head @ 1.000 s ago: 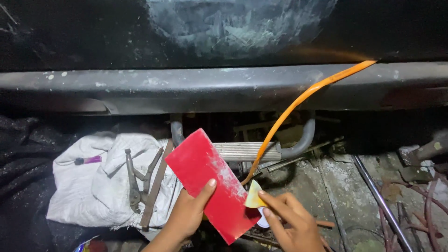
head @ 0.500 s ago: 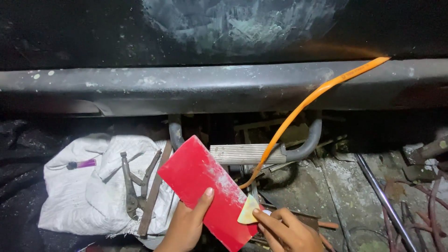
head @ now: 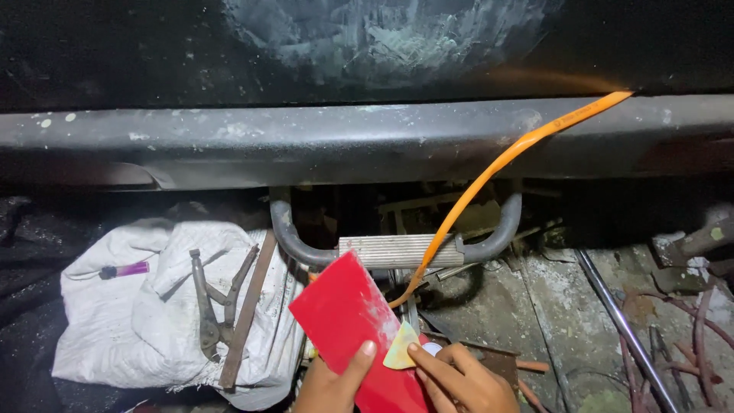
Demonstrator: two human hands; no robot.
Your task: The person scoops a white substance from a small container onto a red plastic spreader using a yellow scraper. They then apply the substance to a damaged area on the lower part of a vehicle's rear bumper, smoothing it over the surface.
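Note:
My left hand [head: 332, 384] holds a flat red plastic board [head: 348, 317] tilted at the bottom middle, thumb pressed on its face. My right hand [head: 462, 378] pinches a small yellowish scraper [head: 401, 354] whose edge rests on the board's lower right corner, beside a pale smear. Both hands are cut off by the lower frame edge. Above them runs a dark vehicle body panel [head: 367, 46] with a patch of grey-white filler [head: 382, 34], and a grey sill [head: 344, 141] beneath it.
An orange hose [head: 489, 172] slants from upper right down behind the board. A ribbed metal step on a bent bar [head: 397, 248] hangs below the sill. Left, a white sack [head: 130, 321] carries pliers [head: 208, 306], a rusty strip and a purple-handled tool [head: 122, 269]. Rods and scrap lie at right.
The view has shifted, so the board and both hands sit lower in the frame. The scraper stays at the board's lower right edge, with my fingers slightly shifted.

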